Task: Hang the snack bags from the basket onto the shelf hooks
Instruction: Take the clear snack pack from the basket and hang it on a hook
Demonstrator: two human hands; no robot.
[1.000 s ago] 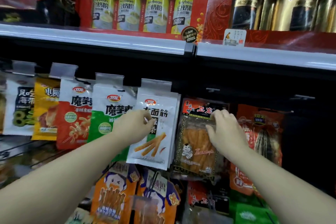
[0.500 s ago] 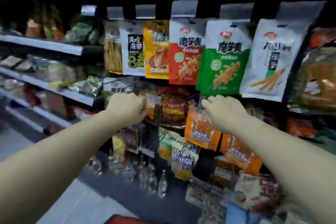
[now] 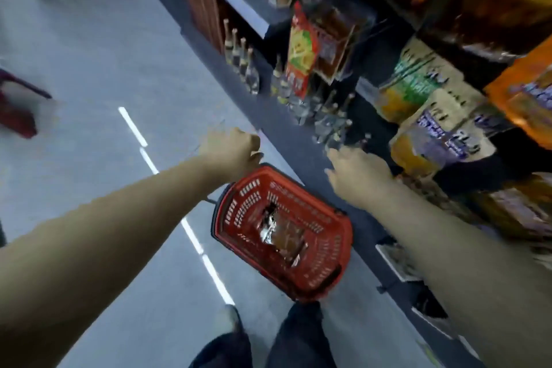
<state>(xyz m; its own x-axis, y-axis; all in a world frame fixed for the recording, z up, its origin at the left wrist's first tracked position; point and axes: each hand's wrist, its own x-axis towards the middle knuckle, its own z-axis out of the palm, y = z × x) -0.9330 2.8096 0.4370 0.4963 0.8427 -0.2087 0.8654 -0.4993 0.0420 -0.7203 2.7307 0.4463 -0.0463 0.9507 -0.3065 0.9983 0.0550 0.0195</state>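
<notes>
A red plastic basket (image 3: 334,236) stands on the grey floor below me, beside the shelf base. One brown and silver snack bag (image 3: 283,236) lies on its bottom. My left hand (image 3: 231,151) hovers above the basket's far rim, fingers curled, nothing visible in it. My right hand (image 3: 355,172) hangs over the basket's right side, fingers loosely apart and holding nothing. Snack bags (image 3: 430,128) hang from shelf hooks at the right, blurred.
Small glass bottles (image 3: 248,69) line the bottom shelf edge. A red and green bag (image 3: 300,54) hangs near them. My legs and shoes (image 3: 263,337) are at the bottom. A dark red object (image 3: 18,110) stands at the left on the floor.
The view has swung down from the hanging snack bags to the floor and basket. Both hands left the shelf and dropped toward the basket.
</notes>
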